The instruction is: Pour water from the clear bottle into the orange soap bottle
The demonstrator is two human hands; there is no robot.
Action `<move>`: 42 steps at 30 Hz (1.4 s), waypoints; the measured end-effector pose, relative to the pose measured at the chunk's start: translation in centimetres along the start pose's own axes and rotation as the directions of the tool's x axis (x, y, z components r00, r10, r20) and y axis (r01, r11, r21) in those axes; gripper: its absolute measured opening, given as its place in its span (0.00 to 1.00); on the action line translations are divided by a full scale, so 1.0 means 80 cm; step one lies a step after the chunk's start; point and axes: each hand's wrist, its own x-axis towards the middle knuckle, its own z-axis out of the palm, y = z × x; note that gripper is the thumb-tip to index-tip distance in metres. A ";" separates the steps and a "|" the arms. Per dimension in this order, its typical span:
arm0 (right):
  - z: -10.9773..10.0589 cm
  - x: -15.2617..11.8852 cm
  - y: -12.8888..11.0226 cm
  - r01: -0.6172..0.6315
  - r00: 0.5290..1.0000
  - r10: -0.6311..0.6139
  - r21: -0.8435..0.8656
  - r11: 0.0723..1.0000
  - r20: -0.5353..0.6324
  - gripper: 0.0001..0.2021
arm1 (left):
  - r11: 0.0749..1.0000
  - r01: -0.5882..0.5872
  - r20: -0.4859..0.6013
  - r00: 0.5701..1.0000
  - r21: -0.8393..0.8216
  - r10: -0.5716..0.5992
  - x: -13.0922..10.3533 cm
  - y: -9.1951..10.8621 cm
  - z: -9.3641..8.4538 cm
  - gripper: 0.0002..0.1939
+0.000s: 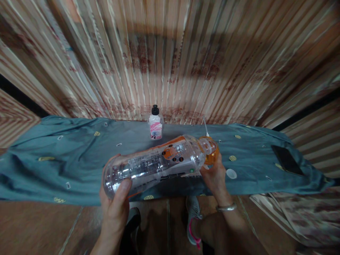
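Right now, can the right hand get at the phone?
Probably not while the right hand holds the amber container; otherwise the way to the phone looks free, bar a flat white disc on the cloth.

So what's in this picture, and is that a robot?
No, just a person, wearing a head camera that took this one picture, looking forward and down. Their bare left hand holds a big clear plastic bottle by its bottom end; their bare right hand holds a small see-through orange container near that bottle's neck. On a blue-green patterned cloth are a small black-capped clear bottle, a flat black rectangle and a round white disc.
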 end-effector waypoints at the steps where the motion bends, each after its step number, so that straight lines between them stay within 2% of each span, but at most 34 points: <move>1: 0.000 0.000 0.000 0.002 1.000 -0.002 0.002 1.000 0.004 0.46 | 0.999 0.023 -0.010 1.000 -0.039 -0.023 0.000 0.001 0.001 0.41; 4: -0.001 0.000 0.001 -0.001 1.000 0.001 -0.001 1.000 0.011 0.46 | 0.992 0.066 -0.026 0.997 -0.103 -0.069 -0.001 0.003 0.003 0.40; 8: -0.001 0.000 0.000 -0.008 1.000 0.008 -0.007 1.000 0.009 0.47 | 0.995 0.042 -0.012 0.999 -0.091 -0.043 0.000 -0.001 0.002 0.37; 21: -0.001 0.001 0.002 -0.024 1.000 0.024 -0.006 1.000 0.010 0.47 | 1.000 0.006 -0.016 1.000 -0.029 -0.006 -0.001 -0.002 0.003 0.38; 28: -0.002 0.003 -0.003 -0.069 0.997 0.069 0.013 0.998 0.035 0.48 | 0.996 0.035 -0.003 0.999 -0.083 -0.035 0.000 -0.004 -0.002 0.38; 32: -0.001 0.002 0.000 -0.051 0.998 0.050 0.028 0.998 0.038 0.50 | 0.993 0.067 -0.004 0.998 -0.101 -0.068 0.001 -0.002 -0.001 0.40; 35: 0.000 0.001 0.003 -0.044 0.999 0.044 0.011 0.999 0.032 0.49 | 0.993 0.048 -0.025 0.998 -0.105 -0.051 0.000 -0.001 0.002 0.39; 42: 0.000 0.001 0.003 -0.039 0.999 0.039 0.007 0.999 0.030 0.48 | 0.991 0.041 0.048 0.998 -0.124 -0.035 0.000 -0.010 -0.012 0.36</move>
